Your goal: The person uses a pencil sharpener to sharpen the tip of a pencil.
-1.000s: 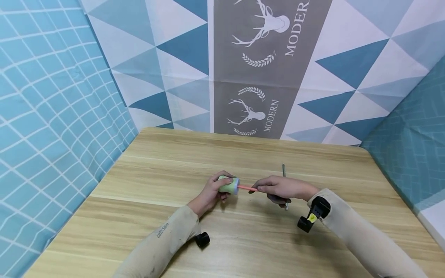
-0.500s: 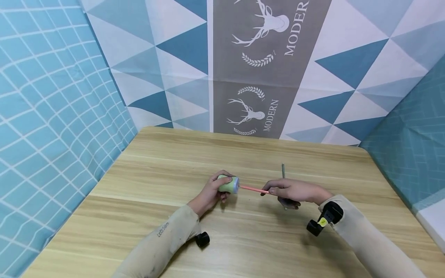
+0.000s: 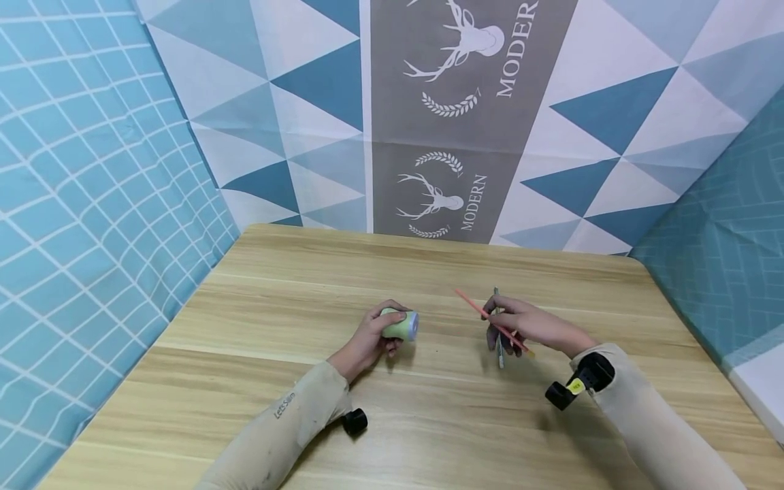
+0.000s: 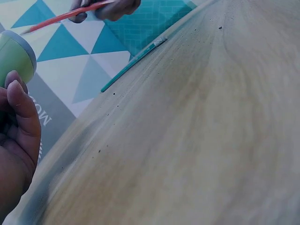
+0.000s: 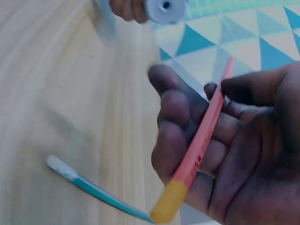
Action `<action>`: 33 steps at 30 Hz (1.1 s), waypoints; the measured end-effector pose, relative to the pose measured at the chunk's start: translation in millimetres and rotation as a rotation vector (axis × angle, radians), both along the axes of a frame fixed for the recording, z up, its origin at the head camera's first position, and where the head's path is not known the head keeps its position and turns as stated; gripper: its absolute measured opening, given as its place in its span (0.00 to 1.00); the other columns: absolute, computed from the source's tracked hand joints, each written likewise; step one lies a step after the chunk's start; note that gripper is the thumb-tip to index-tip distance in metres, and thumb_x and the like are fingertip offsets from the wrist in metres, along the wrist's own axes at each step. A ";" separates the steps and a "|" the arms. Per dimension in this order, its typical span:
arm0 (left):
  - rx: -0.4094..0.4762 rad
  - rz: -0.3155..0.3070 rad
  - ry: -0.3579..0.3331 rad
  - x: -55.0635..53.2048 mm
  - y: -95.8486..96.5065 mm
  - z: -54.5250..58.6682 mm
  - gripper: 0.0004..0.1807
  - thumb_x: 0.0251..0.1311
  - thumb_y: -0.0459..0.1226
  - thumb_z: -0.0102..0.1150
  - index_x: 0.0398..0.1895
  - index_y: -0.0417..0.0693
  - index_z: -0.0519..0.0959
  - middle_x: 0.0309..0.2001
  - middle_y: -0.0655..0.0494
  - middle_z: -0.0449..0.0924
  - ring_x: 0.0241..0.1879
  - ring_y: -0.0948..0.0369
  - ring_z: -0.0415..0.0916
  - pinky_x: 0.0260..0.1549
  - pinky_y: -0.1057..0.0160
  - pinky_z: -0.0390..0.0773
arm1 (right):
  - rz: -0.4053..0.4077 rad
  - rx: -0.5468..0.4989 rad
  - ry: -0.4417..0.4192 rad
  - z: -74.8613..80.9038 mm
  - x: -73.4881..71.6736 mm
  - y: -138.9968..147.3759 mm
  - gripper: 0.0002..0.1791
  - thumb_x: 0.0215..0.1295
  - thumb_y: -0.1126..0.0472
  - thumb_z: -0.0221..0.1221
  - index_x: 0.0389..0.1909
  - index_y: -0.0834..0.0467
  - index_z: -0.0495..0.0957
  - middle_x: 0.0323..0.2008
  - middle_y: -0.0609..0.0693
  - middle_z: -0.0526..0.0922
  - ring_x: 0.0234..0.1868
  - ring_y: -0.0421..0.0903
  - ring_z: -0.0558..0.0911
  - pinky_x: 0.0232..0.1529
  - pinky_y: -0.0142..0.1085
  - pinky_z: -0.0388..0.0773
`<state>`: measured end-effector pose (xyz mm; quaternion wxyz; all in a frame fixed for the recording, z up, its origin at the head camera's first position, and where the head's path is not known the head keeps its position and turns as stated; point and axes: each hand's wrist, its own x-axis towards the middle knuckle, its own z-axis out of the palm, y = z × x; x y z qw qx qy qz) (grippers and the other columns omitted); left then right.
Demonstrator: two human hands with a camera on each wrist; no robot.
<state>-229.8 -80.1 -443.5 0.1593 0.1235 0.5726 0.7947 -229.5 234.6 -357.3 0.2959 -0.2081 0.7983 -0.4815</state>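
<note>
My left hand (image 3: 364, 340) grips a small green cylindrical pencil sharpener (image 3: 399, 328) with a pale blue end. In the right wrist view, a dark round hole shows in the end of the sharpener (image 5: 157, 13). My right hand (image 3: 542, 325) pinches a coral-red pencil (image 3: 473, 303) between thumb and fingers. Its yellow end (image 5: 169, 201) points back toward the wrist; the point is clear of the sharpener in the head view. Below the right hand lies a slim teal stick (image 3: 500, 355) with a whitish end (image 5: 61, 166), partly covered by the fingers in the head view.
The wood-grain table (image 3: 318, 265) reaches back to a patterned cloth wall (image 3: 331, 150). Blue grid cloth (image 3: 92, 204) hangs at the left and teal cloth (image 3: 723, 224) at the right. A few dark specks (image 4: 99, 151) dot the tabletop.
My right hand has drawn the pencil out of the sharpener, moved right and turned it so its point angles up and away. The left hand has stayed nearly still with the sharpener.
</note>
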 end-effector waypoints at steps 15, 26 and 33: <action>-0.001 0.017 -0.014 -0.5 0.0 -0.6 0.06 0.63 0.40 0.54 0.35 0.60 0.82 0.28 0.50 0.74 0.16 0.61 0.68 0.12 0.66 0.70 | -0.340 -0.079 0.056 -12.9 -36.5 64.8 0.21 0.80 0.59 0.45 0.60 0.73 0.60 0.38 0.56 0.75 0.36 0.50 0.79 0.36 0.49 0.84; 0.006 0.027 -0.005 -0.6 0.1 0.0 0.06 0.62 0.39 0.54 0.35 0.59 0.82 0.28 0.50 0.74 0.16 0.62 0.68 0.11 0.66 0.69 | -0.466 0.111 0.049 -45.3 -56.9 82.5 0.23 0.75 0.61 0.52 0.60 0.77 0.67 0.33 0.51 0.82 0.29 0.45 0.82 0.32 0.42 0.83; 0.009 0.031 -0.009 -1.1 0.6 0.6 0.07 0.62 0.39 0.55 0.34 0.60 0.82 0.28 0.49 0.74 0.15 0.62 0.67 0.11 0.67 0.69 | -0.560 0.167 0.077 -59.3 -64.3 77.8 0.20 0.69 0.64 0.59 0.52 0.78 0.75 0.23 0.49 0.81 0.24 0.42 0.80 0.26 0.36 0.82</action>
